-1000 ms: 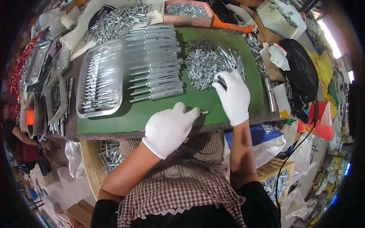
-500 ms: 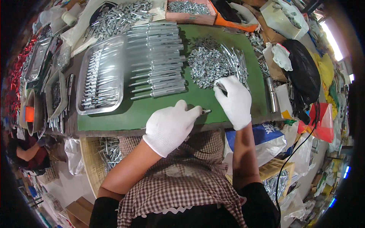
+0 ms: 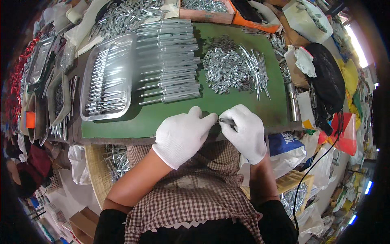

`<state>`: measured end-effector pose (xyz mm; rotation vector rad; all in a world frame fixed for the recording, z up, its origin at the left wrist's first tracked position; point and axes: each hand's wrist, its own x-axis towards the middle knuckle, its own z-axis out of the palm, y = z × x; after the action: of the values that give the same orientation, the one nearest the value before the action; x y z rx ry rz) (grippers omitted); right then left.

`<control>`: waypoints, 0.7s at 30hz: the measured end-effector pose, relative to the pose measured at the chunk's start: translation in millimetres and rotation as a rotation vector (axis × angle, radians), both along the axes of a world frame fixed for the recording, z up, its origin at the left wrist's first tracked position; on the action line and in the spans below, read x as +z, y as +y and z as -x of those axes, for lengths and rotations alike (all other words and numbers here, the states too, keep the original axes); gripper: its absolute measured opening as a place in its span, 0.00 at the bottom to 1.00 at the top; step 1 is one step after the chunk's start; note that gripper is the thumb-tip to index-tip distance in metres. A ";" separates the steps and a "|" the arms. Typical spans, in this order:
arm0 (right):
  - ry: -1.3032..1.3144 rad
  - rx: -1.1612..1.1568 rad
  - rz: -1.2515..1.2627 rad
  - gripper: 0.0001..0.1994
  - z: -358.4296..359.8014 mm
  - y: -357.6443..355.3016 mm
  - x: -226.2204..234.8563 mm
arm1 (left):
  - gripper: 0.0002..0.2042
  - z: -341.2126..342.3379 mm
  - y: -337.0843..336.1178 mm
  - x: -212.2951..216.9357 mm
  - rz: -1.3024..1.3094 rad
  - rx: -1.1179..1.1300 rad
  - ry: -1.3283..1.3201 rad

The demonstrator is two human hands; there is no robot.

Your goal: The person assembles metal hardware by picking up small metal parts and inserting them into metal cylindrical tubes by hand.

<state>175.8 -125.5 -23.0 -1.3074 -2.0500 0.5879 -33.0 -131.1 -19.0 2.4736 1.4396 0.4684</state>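
Note:
In white gloves, both my hands meet over the near edge of the green work mat [image 3: 118,130]. My left hand [image 3: 183,136] is closed around a metal part that its fingers almost wholly hide. Fingertips of my right hand [image 3: 245,132] pinch a small dark grey metal piece [image 3: 228,121] against the end of that part. Beyond them lies a heap of small shiny nut-like pieces [image 3: 223,69], with long thin metal pins [image 3: 256,73] to its right. A row of metal sleeves with rods [image 3: 178,87] lies farther left on the mat.
A clear plastic tray [image 3: 84,97] of thin metal parts stands at the left. Behind are a pink box [image 3: 203,16] of small parts and a loose heap of metal pieces [image 3: 124,18]. A metal cylinder [image 3: 293,103] and black bag [image 3: 325,73] stand right.
My right hand has come from the nut heap toward me and left, bringing a small piece to my left hand. The left hand has stayed nearly in place.

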 end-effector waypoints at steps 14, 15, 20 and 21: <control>0.112 -0.084 0.064 0.06 5.6 -1.2 -8.4 | 0.22 6.0 -1.2 3.1 0.027 -0.075 0.108; 0.111 -0.086 0.063 0.06 5.5 -0.1 -6.5 | 0.22 5.4 -1.0 3.7 0.027 -0.076 0.107; 1.195 -0.041 0.442 0.13 20.2 20.9 -10.2 | 0.21 1.9 -0.5 7.2 0.045 -0.078 0.163; 1.622 0.117 0.501 0.20 22.0 26.1 -17.2 | 0.21 1.8 0.0 7.2 0.045 -0.080 0.165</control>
<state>153.7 -99.4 -40.2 -0.4476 -0.6005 1.5745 -34.8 -131.1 -11.9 2.5740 1.3872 0.2177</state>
